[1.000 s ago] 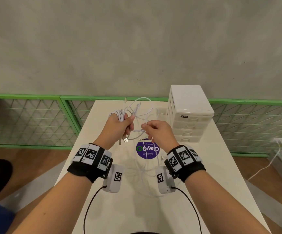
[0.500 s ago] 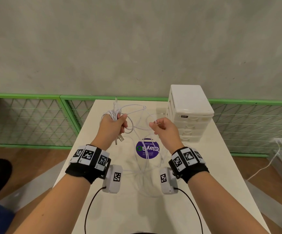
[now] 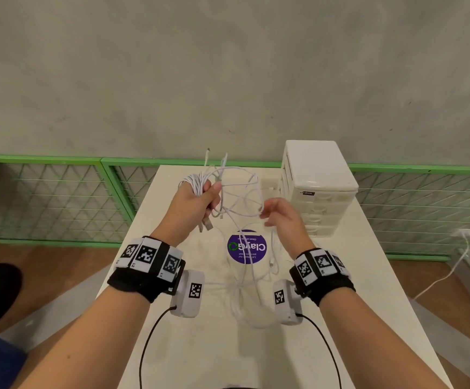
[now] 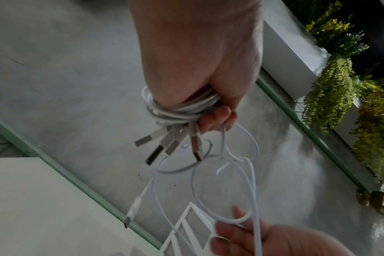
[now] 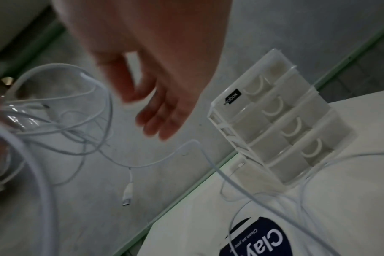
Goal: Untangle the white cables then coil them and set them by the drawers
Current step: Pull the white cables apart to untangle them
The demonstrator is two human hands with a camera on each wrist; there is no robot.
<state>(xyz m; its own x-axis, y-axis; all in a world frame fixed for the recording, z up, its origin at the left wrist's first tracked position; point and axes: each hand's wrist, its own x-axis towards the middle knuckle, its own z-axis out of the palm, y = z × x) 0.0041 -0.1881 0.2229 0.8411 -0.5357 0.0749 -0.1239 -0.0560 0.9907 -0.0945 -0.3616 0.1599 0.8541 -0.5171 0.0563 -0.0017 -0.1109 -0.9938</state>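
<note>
My left hand (image 3: 200, 199) is raised above the table and grips a bundle of white cables (image 4: 182, 110) wound round it. Several metal USB plugs (image 4: 164, 143) stick out below its fingers. Loose strands (image 3: 239, 197) loop from the bundle toward my right hand (image 3: 276, 217), whose fingers are spread and relaxed in the right wrist view (image 5: 160, 112). One strand (image 5: 193, 143) hangs just under them. More cable (image 3: 250, 299) trails down onto the table. The white drawer unit (image 3: 318, 189) stands at the table's back right.
The white table (image 3: 200, 355) carries a round purple sticker (image 3: 246, 247) in the middle. A green mesh fence (image 3: 59, 197) runs behind and to both sides. Another white cable (image 3: 453, 268) lies on the floor at the right.
The hands have drawn apart and the left hand has lifted the bundle a little. The right hand pinched a strand earlier; its fingers are now loosened.
</note>
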